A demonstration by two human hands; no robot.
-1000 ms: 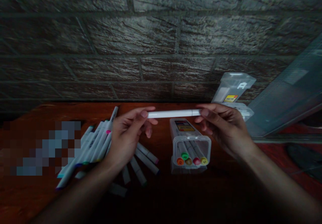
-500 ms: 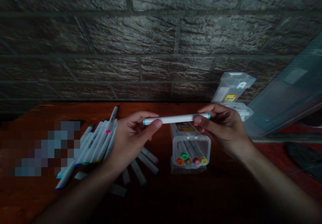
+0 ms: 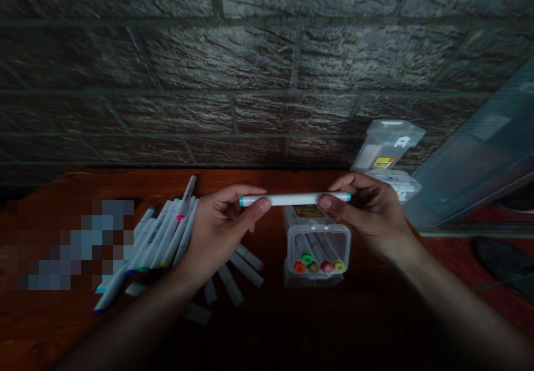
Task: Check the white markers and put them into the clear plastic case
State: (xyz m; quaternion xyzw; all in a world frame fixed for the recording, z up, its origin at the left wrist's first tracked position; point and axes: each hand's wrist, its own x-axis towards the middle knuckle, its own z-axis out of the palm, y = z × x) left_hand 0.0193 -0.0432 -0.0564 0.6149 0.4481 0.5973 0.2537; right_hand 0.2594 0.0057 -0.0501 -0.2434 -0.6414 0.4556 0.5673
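A white marker (image 3: 294,199) with teal ends is held level between my two hands, above the table. My left hand (image 3: 227,215) pinches its left end between thumb and fingers. At the other end, my right hand (image 3: 362,207) grips it the same way. Just below the marker, a clear plastic case (image 3: 287,248) lies with its open end toward me. Inside it are several markers with orange, green, brown, red and yellow ends. Left of and partly behind my left hand is a pile of white markers (image 3: 162,237).
More loose markers (image 3: 231,285) lie on the wooden table (image 3: 267,326) under my left forearm. Another clear case (image 3: 386,146) stands at the back right. A stone-block wall (image 3: 258,59) rises behind the table, and a greyish panel (image 3: 467,148) slants at the right. Part of the left is pixelated.
The marker has turned slightly to lie more level, its right end a little lower. Both hands keep their hold on it. The view has shifted very slightly.
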